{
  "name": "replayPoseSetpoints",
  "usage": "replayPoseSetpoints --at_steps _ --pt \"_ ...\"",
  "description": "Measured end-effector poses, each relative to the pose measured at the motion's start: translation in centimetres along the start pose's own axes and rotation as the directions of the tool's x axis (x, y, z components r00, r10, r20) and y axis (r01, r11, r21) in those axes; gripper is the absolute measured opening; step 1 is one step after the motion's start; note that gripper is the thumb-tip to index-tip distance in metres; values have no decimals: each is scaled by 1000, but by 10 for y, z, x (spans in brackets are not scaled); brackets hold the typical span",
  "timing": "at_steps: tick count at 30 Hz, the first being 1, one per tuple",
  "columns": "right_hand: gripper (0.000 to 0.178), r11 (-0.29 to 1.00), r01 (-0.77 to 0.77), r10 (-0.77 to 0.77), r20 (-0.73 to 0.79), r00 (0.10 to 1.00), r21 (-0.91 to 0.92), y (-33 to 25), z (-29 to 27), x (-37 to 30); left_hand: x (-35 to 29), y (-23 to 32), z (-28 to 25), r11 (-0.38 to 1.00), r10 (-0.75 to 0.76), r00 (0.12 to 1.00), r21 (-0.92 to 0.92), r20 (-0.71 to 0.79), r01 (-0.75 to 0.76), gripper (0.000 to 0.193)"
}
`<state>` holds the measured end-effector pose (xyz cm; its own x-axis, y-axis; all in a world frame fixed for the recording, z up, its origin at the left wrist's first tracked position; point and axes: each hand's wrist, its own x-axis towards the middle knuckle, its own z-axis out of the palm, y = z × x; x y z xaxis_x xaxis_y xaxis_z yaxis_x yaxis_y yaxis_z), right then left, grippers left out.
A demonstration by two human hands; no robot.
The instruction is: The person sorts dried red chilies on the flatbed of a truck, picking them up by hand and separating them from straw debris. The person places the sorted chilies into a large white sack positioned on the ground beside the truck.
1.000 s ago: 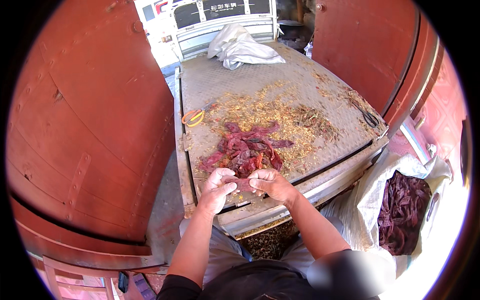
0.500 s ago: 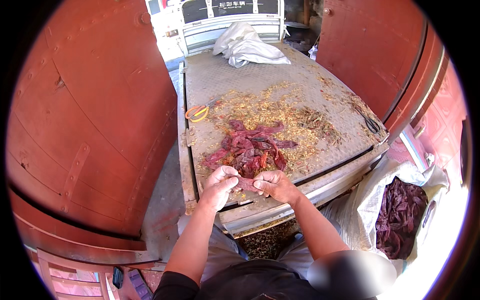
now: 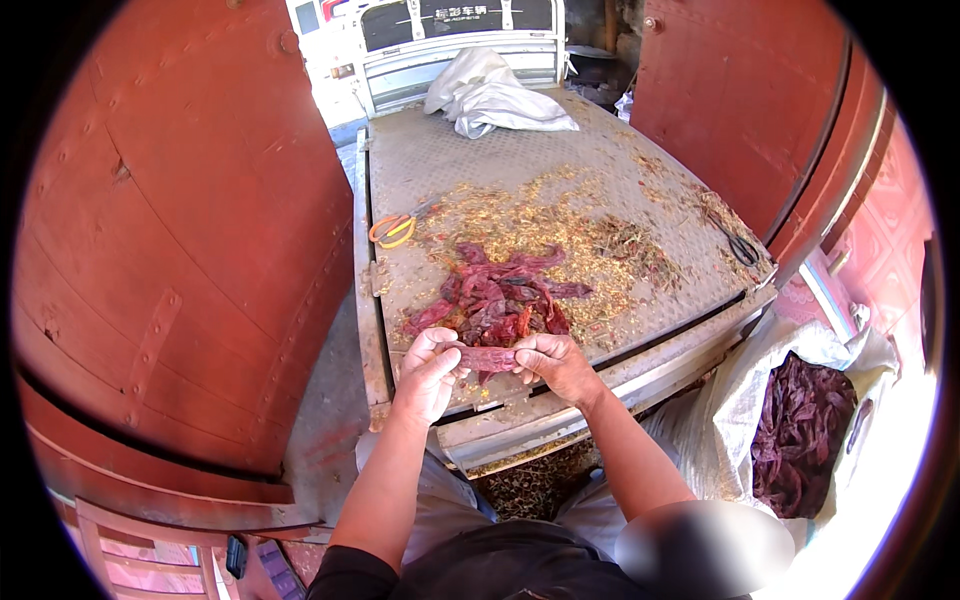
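Between my two hands a dark red dried chili pepper (image 3: 487,359) is stretched out sideways, level and above the near edge of the truck bed. My left hand (image 3: 430,372) pinches its left end between thumb and fingers. At the other end, my right hand (image 3: 553,366) grips it the same way. Just beyond my fingers lies a loose pile of dried red chili peppers (image 3: 497,290), wrinkled and flattened. Pale yellow seeds (image 3: 535,205) are scattered around and behind the pile.
Orange-handled scissors (image 3: 393,230) lie at the bed's left edge, dark-handled scissors (image 3: 742,249) at the right. A white sack (image 3: 490,95) is crumpled at the far end. An open woven sack (image 3: 715,425) of dried peppers stands right. Red metal doors (image 3: 180,220) flank the bed.
My hands have moved slightly apart, and the pepper between them now shows longer and flatter. The pile and the scissors have stayed in place.
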<state>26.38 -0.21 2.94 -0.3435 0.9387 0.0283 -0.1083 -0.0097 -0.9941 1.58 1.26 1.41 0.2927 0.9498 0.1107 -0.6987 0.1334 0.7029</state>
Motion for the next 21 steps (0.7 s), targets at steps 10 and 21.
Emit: replayPoseSetpoints --at_steps 10,21 --pt "19 999 28 -28 0 1000 28 3 -3 -2 3 -1 1 999 -6 1000 49 -25 7 18" --pt "21 990 30 -20 -73 997 141 2 0 1 3 -3 -6 994 33 999 105 -30 -29 19"
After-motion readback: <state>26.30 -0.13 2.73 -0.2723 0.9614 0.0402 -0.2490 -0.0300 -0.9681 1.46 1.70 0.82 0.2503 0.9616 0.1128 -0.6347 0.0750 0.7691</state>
